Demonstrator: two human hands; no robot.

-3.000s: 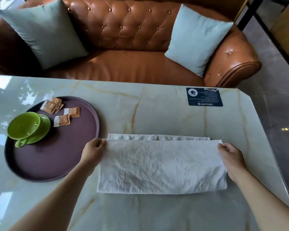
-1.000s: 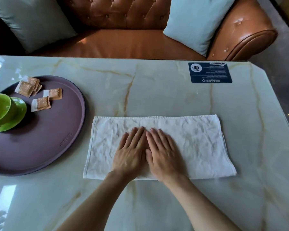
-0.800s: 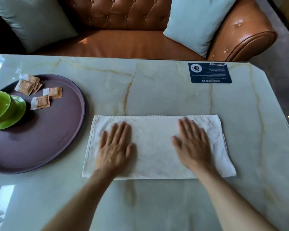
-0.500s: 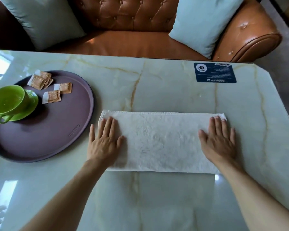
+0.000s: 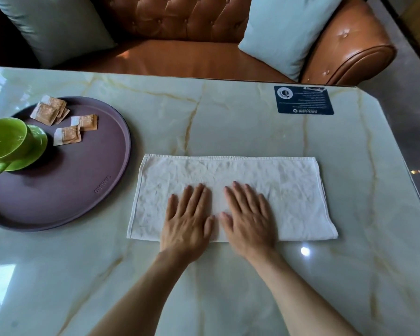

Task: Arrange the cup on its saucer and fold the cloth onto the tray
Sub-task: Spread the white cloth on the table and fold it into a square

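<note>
A white cloth (image 5: 289, 190), folded into a long rectangle, lies flat on the marble table (image 5: 228, 117) to the right of the tray. My left hand (image 5: 187, 219) and my right hand (image 5: 249, 217) press palm-down side by side on its near middle, fingers spread, holding nothing. A round purple tray (image 5: 70, 190) sits at the left. On its left part a green cup (image 5: 4, 139) stands on a green saucer (image 5: 38, 141), handle toward me.
Several orange sachets (image 5: 68, 134) lie on the far part of the tray. A dark blue card (image 5: 303, 100) lies at the table's far right. A brown leather sofa (image 5: 180, 27) with two pale cushions (image 5: 286, 32) stands behind the table.
My hands slid from the cloth's centre out to its two ends and have come back together at the centre. The cloth lies flatter than three seconds ago, when I held its corners.
</note>
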